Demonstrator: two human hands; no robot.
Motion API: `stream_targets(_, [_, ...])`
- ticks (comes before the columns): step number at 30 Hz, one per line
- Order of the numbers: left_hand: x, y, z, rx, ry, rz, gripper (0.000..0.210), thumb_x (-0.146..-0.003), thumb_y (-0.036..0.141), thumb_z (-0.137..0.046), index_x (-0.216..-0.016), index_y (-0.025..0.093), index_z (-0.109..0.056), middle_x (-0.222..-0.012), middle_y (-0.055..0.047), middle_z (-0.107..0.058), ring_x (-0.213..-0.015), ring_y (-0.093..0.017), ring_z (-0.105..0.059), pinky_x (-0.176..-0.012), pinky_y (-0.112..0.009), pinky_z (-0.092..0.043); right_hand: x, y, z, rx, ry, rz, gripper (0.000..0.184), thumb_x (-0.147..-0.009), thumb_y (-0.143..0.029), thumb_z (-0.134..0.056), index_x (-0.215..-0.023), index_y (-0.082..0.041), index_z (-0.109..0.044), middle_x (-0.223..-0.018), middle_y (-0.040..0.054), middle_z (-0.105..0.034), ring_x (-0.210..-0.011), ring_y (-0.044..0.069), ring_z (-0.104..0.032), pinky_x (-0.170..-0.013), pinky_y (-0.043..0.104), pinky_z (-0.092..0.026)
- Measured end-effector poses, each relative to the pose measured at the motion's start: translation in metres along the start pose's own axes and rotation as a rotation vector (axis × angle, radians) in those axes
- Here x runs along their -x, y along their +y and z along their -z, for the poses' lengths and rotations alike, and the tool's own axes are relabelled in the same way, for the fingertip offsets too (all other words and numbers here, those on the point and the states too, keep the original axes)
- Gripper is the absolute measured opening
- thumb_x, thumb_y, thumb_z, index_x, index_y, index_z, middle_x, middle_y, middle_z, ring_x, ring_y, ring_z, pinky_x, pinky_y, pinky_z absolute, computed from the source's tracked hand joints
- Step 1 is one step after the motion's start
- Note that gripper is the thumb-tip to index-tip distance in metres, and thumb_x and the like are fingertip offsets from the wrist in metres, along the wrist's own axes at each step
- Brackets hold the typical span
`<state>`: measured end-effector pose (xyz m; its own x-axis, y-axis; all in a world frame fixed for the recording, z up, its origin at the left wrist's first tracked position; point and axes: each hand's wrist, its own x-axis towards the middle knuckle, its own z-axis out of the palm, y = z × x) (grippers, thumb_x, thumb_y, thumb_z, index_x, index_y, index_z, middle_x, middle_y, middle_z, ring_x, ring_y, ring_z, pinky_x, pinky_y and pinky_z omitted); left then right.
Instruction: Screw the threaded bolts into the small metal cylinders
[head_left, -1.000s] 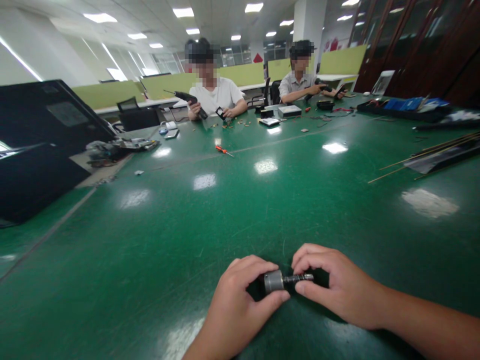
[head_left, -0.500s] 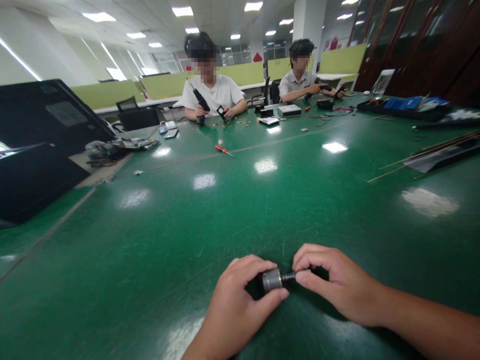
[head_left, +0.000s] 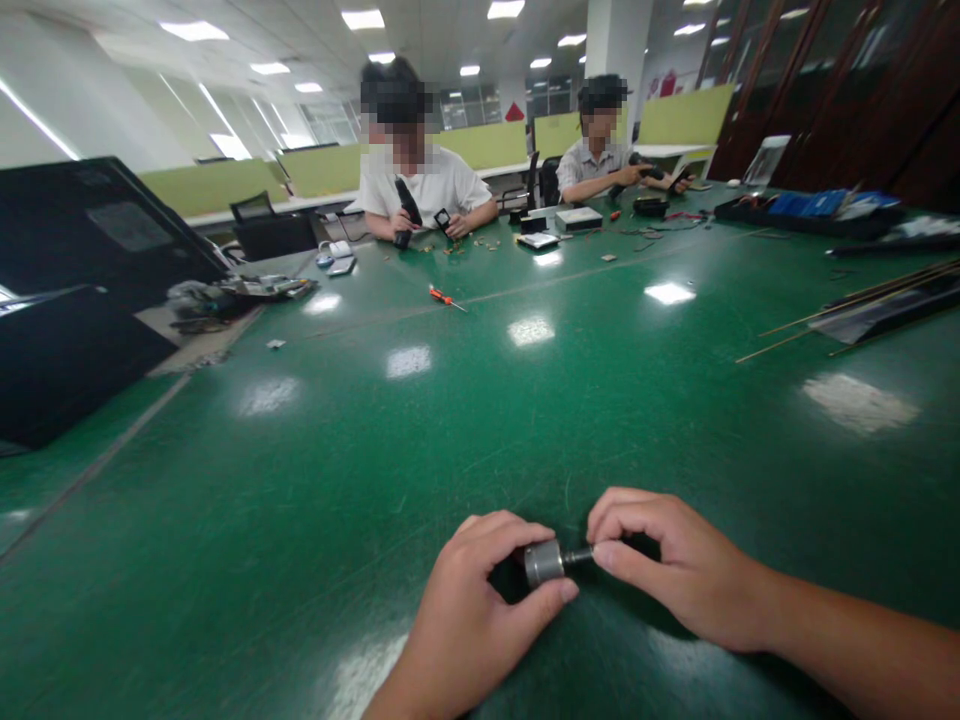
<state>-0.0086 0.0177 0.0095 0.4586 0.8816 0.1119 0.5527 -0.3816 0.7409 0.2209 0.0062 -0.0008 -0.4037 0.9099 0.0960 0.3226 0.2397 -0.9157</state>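
Note:
A short grey metal cylinder lies sideways just above or on the green tabletop; I cannot tell which. My left hand holds it from the left, its thumb below and its fingers above. From the cylinder's right end a thin dark shaft sticks out. The thumb and fingertips of my right hand pinch the far end of this shaft and cover its tip. The exact kind of part does not show.
An orange-handled screwdriver lies farther up the green table. Across it, two people sit, one holding a power drill. A black case stands at left. Thin rods and a tray with blue packets are at right.
My hands and the metal part have hardly moved. Across the table, the person in white leans forward and the drill is tilted differently.

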Motion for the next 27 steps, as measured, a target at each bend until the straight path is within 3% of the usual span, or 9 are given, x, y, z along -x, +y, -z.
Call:
stream_targets(12, [0.0007,0.0006,0.0014,0.013,0.006,-0.005,0.02,-0.079,0.033,-0.075,-0.098,0.028,-0.07,-0.088,0.001,-0.071,-0.081,-0.019,-0.064,-0.074,-0.033,-0.046,0.0017,-0.0007,-0.0002,-0.02,-0.015,0.0,0.031,-0.099,-0.032,-0.052,-0.075,-0.017,-0.063,-0.084,0.0014,-0.065,-0.077,0.013,-0.059,-0.071,0.026,-0.041])
stream_targets(27, [0.0001,0.0005,0.0021,0.002,-0.011,-0.006,0.021,-0.079,0.032,-0.075,-0.099,0.027,-0.07,-0.09,0.001,-0.071,-0.083,-0.019,-0.065,-0.077,-0.035,-0.046,0.0008,-0.001,0.0006,0.002,-0.031,0.002,0.028,-0.099,-0.032,-0.053,-0.077,-0.017,-0.064,-0.084,0.0007,-0.065,-0.077,0.012,-0.059,-0.071,0.025,-0.041])
